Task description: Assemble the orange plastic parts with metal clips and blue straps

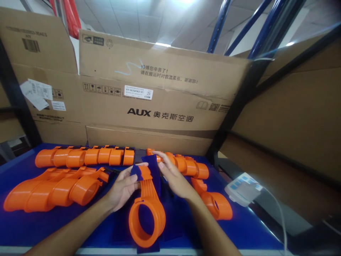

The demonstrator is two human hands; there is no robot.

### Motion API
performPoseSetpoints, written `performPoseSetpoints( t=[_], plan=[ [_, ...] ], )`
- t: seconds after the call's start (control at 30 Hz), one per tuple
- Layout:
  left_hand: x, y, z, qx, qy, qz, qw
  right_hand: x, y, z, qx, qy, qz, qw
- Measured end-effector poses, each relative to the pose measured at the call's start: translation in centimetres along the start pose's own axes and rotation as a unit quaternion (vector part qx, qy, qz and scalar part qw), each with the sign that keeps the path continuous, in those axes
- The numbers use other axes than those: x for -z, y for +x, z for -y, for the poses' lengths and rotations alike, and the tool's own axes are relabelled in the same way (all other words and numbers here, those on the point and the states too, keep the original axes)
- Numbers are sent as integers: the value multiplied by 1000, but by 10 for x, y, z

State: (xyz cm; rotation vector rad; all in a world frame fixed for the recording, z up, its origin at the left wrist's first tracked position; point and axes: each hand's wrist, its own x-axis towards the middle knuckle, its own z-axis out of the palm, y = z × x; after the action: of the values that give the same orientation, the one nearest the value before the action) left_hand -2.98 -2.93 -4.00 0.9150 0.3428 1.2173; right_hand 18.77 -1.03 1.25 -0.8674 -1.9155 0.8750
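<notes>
My left hand [125, 185] is closed around the narrow upper end of an orange plastic ring holder [160, 217]. A dark blue piece of material [135, 171] shows between its thumb and fingers. The holder's large round ring hangs towards me, near the table's front edge. Behind it runs a blue strip [154, 167]. My right hand [173, 174] is beside the upper right edge of this strip, with fingers stretched out and thumb apart. Whether its fingertips touch the strip is hard to make out.
Rows of similar orange holders lie at the back left [92, 156], front left [61, 190] and back right [190, 167]. More orange holders [222, 206] sit right of my forearm. A white device with a cable [243, 190] stands right. Cardboard [160, 96] walls the blue table [87, 229].
</notes>
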Motion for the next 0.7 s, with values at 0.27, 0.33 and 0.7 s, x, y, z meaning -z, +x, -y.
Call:
performPoseSetpoints(
  t=[0.27,0.33,0.7],
  plan=[
    [2,4,2,-3,11,10,1000,-15,4,-4,-14,39,-35,999],
    [0,4,1,-4,20,18,1000,-16,5,-2,-17,53,-37,998],
    [-2,7,7,-52,37,-82,995,11,4,3,69,-25,-79,994]
  ],
)
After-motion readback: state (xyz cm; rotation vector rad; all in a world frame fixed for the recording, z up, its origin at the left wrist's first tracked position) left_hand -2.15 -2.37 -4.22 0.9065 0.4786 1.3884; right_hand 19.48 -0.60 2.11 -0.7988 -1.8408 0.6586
